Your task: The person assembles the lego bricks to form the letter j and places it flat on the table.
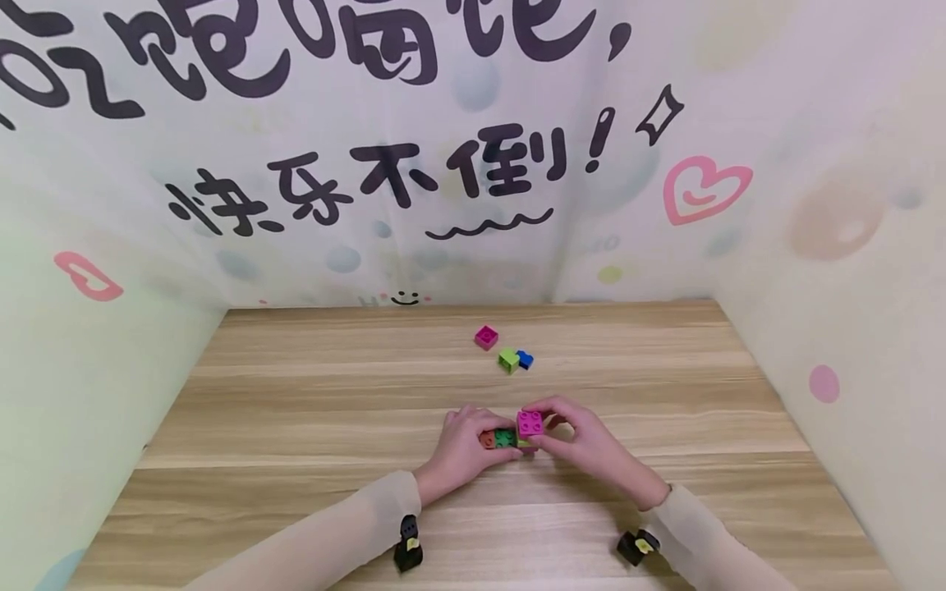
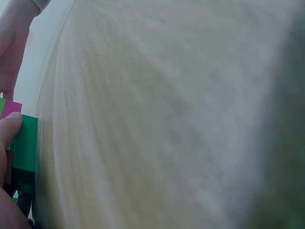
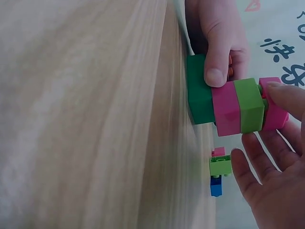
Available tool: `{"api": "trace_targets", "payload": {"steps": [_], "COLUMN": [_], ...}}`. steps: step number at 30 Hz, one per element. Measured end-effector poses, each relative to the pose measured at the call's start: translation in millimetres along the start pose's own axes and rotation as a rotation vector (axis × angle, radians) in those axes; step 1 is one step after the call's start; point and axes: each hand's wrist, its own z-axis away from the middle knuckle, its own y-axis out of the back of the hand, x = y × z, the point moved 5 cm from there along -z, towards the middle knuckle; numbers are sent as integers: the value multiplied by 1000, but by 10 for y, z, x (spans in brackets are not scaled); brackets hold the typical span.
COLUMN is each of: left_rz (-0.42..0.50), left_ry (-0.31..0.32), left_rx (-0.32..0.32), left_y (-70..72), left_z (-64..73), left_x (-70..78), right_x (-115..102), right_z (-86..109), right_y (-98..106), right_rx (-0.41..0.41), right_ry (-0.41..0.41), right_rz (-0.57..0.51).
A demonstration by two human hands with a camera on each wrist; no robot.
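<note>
My left hand point(image 1: 456, 450) grips the lower part of a toy-brick build, its thumb pressing by the dark green brick point(image 3: 200, 102). An orange-brown brick point(image 1: 488, 439) shows beside that green one in the head view. On top, a pink brick point(image 3: 227, 109) and a lime brick point(image 3: 250, 107) form a column. My right hand point(image 1: 587, 439) pinches another pink brick point(image 1: 530, 422) between thumb and fingers at the lime brick's studded top. In the right wrist view some studs show between these two, so the upper pink brick looks not fully flush.
Farther back on the wooden table point(image 1: 332, 369) lie a loose pink brick point(image 1: 486, 336), a lime brick point(image 1: 508, 360) and a blue brick point(image 1: 525, 359), the last two touching or nearly so. Printed cloth walls point(image 1: 473, 263) border the table at the back and sides.
</note>
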Motion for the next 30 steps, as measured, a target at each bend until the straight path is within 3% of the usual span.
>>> {"api": "trace_targets", "payload": {"steps": [23,30], "left_rz": [-2,-5], "left_ry": [-2,-8], "left_rx": [-15,-7], "left_y": [22,25], "left_z": [-5,-1], "left_x": [25,31], "right_x": [-81,-85], "right_z": [-33,-31], "right_y": [21,10], "right_rx": [-32,-30], "right_ry": [107,149], "right_rz": [144,145]}}
